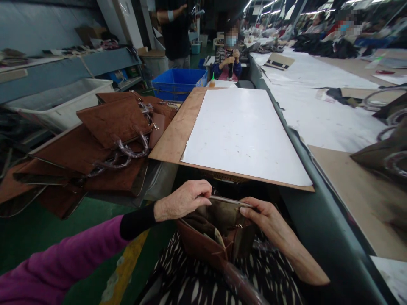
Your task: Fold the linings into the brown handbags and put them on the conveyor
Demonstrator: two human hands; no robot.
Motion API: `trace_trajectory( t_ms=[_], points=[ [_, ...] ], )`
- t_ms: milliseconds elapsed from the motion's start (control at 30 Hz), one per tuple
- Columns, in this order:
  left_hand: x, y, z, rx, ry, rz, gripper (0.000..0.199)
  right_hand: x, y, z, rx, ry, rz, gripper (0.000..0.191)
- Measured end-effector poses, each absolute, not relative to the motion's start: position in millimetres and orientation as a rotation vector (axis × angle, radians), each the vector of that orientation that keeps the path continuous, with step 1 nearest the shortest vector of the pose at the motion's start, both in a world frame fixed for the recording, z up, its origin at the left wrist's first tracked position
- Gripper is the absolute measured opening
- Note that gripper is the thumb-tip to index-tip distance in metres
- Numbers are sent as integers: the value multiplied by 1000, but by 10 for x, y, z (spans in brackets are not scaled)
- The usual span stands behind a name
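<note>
A brown handbag (203,245) rests on my lap with its mouth open toward me, showing an olive-brown lining. My left hand (187,199) pinches the far rim of the bag near its left end. At the right end of that same rim, my right hand (263,216) grips the edge between thumb and fingers. The rim stretches as a pale strip between both hands. A small metal clasp hangs inside, close to my right fingers. One plastic-wrapped handle (243,286) lies toward me over the patterned cloth on my lap.
Ahead stands a board (171,140) covered by a white sheet (241,127). Brown bags (111,123) with wrapped handles are piled at left. Beyond are a blue bin (179,80) and a seated person (227,63). A long table (337,118) runs along the right.
</note>
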State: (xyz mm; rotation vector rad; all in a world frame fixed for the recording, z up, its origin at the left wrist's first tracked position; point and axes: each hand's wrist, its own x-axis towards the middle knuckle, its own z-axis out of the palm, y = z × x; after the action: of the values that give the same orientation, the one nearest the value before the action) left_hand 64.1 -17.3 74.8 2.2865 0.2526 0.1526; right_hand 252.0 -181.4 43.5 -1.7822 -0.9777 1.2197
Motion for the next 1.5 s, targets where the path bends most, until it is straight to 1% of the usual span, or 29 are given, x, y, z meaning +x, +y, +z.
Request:
trace_trajectory(
  t_ms=[133, 367, 600, 933, 1133, 1500],
  points=[
    [667, -196, 747, 2293, 285, 183, 12, 2510, -1808, 447, -1762, -942, 1222, 21],
    [691, -233, 740, 2270, 401, 169, 13, 2482, -1810, 482, -1721, -921, 1223, 24],
    [745, -181, 644, 2222, 448, 229, 15, 2484, -1793, 462, -1742, -921, 1214, 23],
    [821, -115, 549, 2177, 557, 232, 12, 2499, -1758, 441, -1774, -914, 1221, 22],
    [874, -106, 543, 2205, 657, 177, 7, 2503, -1740, 448, -1803, -898, 1196, 23],
    [929, -98, 546, 2237, 695, 144, 7, 2505, -1749, 432, -1785, -888, 1200, 24]
  ],
)
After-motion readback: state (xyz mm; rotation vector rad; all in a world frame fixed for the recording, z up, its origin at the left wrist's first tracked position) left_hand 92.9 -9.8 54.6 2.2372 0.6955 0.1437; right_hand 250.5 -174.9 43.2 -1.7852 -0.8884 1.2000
